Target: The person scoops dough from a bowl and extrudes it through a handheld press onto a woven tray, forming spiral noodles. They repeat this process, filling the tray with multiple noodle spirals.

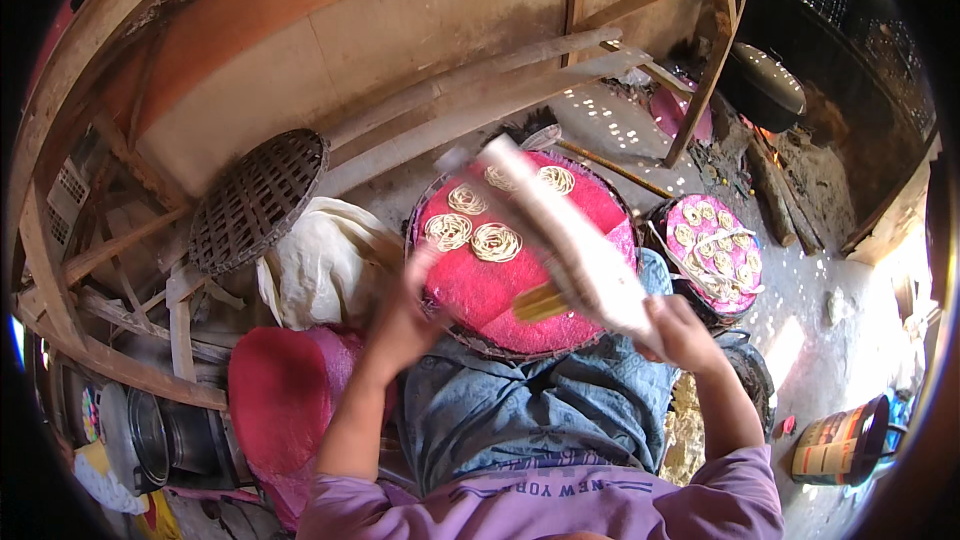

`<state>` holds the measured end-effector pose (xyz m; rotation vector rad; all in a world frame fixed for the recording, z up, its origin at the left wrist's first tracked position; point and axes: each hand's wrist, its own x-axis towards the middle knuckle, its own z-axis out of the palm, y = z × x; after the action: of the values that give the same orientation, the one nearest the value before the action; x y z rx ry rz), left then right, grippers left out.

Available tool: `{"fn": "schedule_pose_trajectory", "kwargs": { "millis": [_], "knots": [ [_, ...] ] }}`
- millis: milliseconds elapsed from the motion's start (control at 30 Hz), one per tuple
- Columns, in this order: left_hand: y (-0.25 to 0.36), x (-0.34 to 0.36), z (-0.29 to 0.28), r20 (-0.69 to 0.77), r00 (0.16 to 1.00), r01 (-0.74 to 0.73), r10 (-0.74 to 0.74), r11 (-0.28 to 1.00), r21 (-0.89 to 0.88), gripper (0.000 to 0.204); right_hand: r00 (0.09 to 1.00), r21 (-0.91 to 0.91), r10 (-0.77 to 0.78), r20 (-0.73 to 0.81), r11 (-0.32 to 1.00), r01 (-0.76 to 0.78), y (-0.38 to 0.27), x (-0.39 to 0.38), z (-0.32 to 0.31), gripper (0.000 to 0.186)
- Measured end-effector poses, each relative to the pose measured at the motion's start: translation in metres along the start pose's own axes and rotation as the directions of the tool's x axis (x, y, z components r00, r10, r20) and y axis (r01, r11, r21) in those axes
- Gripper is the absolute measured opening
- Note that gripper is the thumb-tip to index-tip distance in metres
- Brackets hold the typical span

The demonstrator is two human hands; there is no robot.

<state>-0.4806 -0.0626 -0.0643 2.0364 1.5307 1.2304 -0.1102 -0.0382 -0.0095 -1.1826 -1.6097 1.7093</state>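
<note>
My right hand (682,330) is closed round the lower end of a long white tube-shaped tool (580,250), blurred by motion and slanting up to the left. Beneath the tool, a round tray (465,295) lined with red cloth rests on my lap. Several coiled nests of pale strands (497,241) lie on its far and left part. A short yellow piece (540,303) shows beside the tool; its kind is unclear. My left hand (408,305) is at the tray's left rim, its fingers smeared by motion.
A smaller round tray (712,250) of similar coils stands to the right. A white cloth (320,260), a woven basket (258,202) and a red-covered rounded object (280,400) are at the left. A black pot (765,88) sits over a wood fire at the far right; a bucket (840,443) stands lower right.
</note>
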Motion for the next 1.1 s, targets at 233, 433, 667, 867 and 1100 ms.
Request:
{"fn": "schedule_pose_trajectory", "kwargs": {
  "millis": [233, 433, 667, 867, 1100],
  "knots": [
    [0.067, -0.049, 0.053, 0.252, 0.916, -0.200, 0.310, 0.902, -0.382, 0.040, 0.920, -0.724, -0.318, 0.228, 0.577, 0.379, -0.015, 0.010, 0.043, 0.037],
    [0.128, 0.005, 0.095, 0.670, 0.726, 0.230, 0.154, 0.864, -0.448, 0.021, 0.855, -0.466, -0.507, 0.113, 0.733, 0.496, -0.003, 0.028, 0.004, 0.033],
    [0.180, 0.065, 0.153, 0.911, 0.112, 0.668, 0.397, 0.648, -0.365, 0.021, 0.540, -0.460, -0.754, 0.374, 0.355, 0.814, -0.070, -0.061, -0.023, 0.057],
    [0.221, 0.076, 0.221, 0.744, 0.256, -0.317, 0.617, 0.781, -0.538, 0.015, 0.607, -0.471, -0.474, -0.638, 0.864, 0.180, -0.039, -0.108, -0.072, 0.027],
    [0.178, 0.075, 0.247, 0.561, 0.559, -0.273, 0.611, 0.774, -0.571, 0.015, 0.114, 0.134, 0.085, -0.990, 0.828, 0.545, 0.101, -0.228, -0.152, 0.023]
  ]
}}
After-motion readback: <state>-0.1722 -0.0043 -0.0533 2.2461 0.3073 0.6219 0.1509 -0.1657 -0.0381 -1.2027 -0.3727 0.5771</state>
